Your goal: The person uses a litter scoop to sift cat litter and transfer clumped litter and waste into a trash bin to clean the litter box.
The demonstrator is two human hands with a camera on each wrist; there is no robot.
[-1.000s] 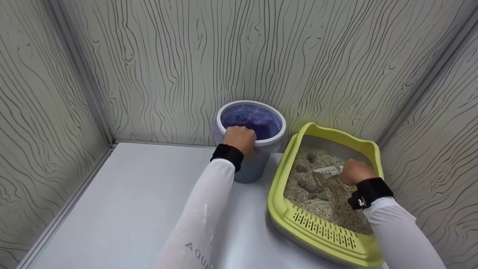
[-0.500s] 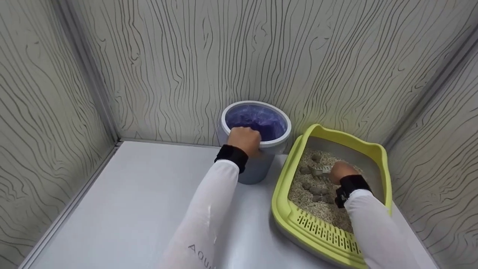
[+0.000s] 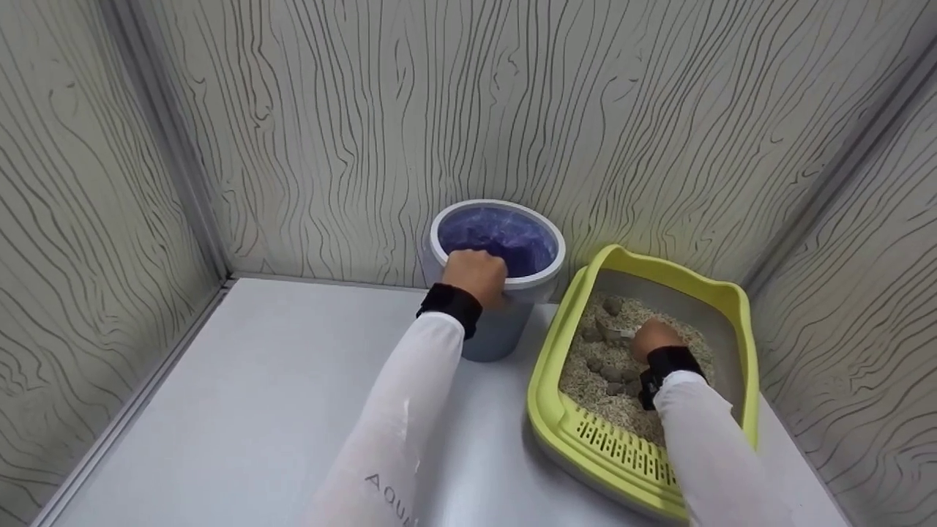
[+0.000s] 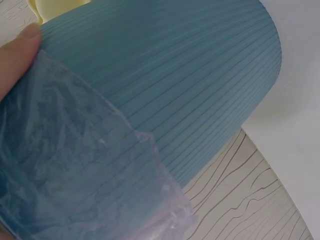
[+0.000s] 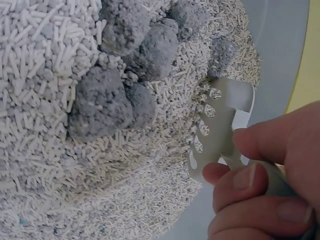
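Note:
With my left hand I grip the near rim of a blue-grey trash bin. In the left wrist view, the thumb lies against the ribbed outer wall, over a folded-down clear bag liner. My right hand is inside the yellow-rimmed litter box, its fingers curled round the handle of a slotted litter scoop. The scoop's slotted edge touches the pellet litter, close to a grey clump. Several more clumps lie near it. From the head, the right hand hides most of the scoop.
Both containers stand on a white table, near the wood-patterned back wall. The bin is just left of the litter box. A side wall rises close by on the right, another on the left.
My right hand has moved left across the litter with the scoop, toward the clumps at the box's far left. My left hand keeps its hold on the bin's rim.

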